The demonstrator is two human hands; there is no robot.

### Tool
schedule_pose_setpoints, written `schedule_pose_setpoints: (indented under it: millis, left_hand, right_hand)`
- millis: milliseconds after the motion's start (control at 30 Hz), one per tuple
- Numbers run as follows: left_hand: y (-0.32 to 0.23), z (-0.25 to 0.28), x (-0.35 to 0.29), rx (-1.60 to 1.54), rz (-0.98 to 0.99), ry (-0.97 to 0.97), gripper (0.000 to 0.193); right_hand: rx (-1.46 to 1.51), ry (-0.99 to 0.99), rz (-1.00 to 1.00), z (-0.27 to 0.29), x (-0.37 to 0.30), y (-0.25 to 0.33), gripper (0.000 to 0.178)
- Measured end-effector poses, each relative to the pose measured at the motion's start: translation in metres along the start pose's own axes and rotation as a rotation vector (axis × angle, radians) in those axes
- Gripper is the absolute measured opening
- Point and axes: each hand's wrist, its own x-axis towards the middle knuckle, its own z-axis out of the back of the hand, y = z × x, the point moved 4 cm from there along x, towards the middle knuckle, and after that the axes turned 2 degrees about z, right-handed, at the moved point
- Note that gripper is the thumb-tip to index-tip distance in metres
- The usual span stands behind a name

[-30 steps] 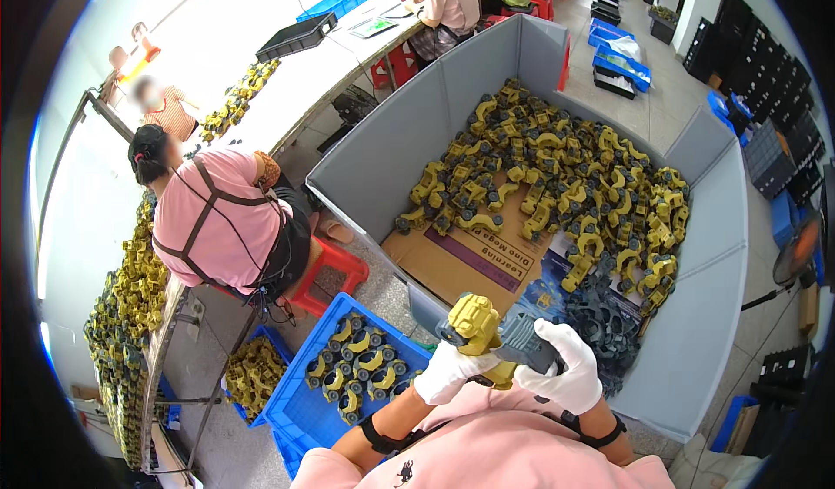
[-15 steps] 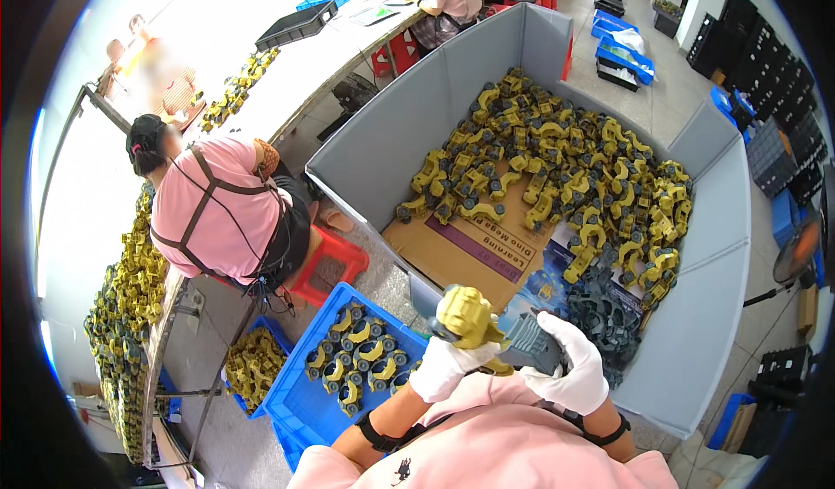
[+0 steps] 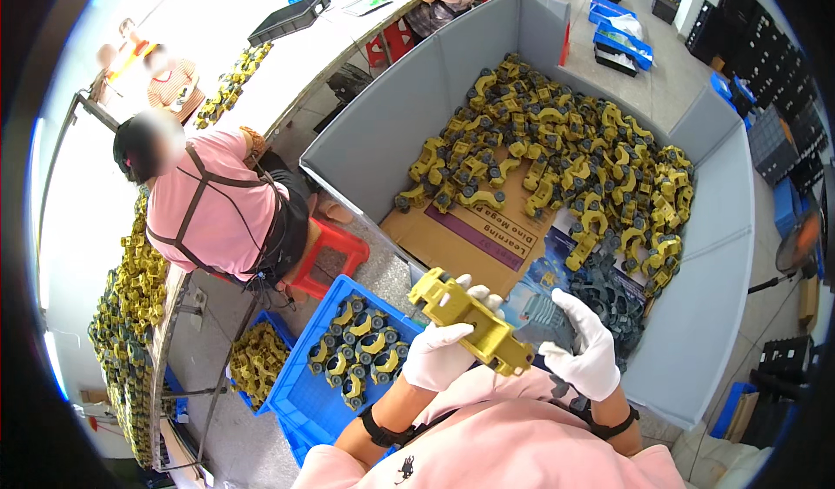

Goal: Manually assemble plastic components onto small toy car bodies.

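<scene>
A yellow toy vehicle body [image 3: 474,328] lies tilted in my left hand [image 3: 442,356], whose gloved fingers and thumb wrap round its middle. Its long open frame points toward my right hand [image 3: 593,357]. That hand, also in a white glove, curves round a ridged grey plastic part [image 3: 546,317] held between thumb and fingers. Part of the grey piece is hidden by the yellow body. Both hands are over the near edge of a grey-walled bin, in front of my chest.
The grey-walled bin [image 3: 383,132] holds a heap of yellow vehicles [image 3: 557,132] and loose grey parts [image 3: 613,302] on cardboard. At left stand a blue crate [image 3: 304,411] with several vehicles and a red stool [image 3: 335,250]. A co-worker [image 3: 217,202] sits at the long table [image 3: 300,84].
My left hand has turned the yellow body so its long underside frame now shows. My right hand has opened a little wider round the grey part, which sits slightly farther away.
</scene>
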Motion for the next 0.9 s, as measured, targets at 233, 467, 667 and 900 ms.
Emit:
schedule_pose_setpoints:
  millis: [233,467,667,900]
  left_hand:
    - [0.005,0.001,0.006,0.140,-0.219,0.046,0.055]
    - [0.012,-0.003,0.005,0.232,-0.268,0.043,0.053]
    - [0.004,0.027,0.001,0.883,-0.211,0.168,0.053]
    - [0.014,0.000,-0.003,0.084,0.373,-0.142,0.076]
  right_hand:
    - [0.354,-0.122,-0.261,-0.003,0.019,-0.035,0.064]
    - [0.554,0.076,-0.494,-0.010,0.032,-0.046,0.055]
    - [0.523,0.216,-0.413,0.005,0.045,-0.052,0.054]
    - [0.207,0.496,-0.373,0.011,0.073,-0.010,0.065]
